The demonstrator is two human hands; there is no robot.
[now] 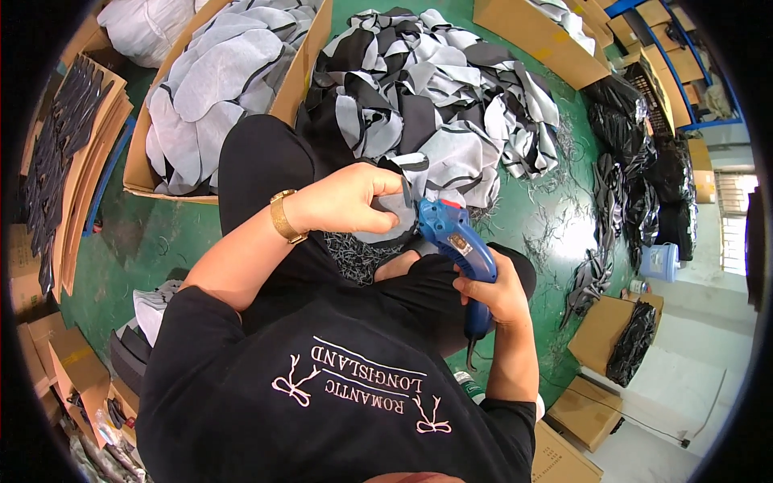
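Observation:
My right hand (497, 288) is wrapped round the handle of a blue handheld electric cutter (475, 256) with a red switch and a cord at its lower end. The cutter's head points up and left, against the edge of a grey-and-black fabric piece (388, 235). My left hand (348, 200), with a gold-coloured watch on its wrist, pinches that piece between thumb and fingers just left of the cutter's head. Part of the fabric is hidden behind the left hand. Thin trimmed strips (351, 259) lie below it, between my legs.
A large heap of grey and black fabric pieces (435, 88) lies ahead on the green floor (527, 217). Left of it stands a cardboard box (304, 76) full of grey pieces. Black plastic bags (624, 129) and a light-blue bucket (660, 262) line the right side. Scraps litter the floor.

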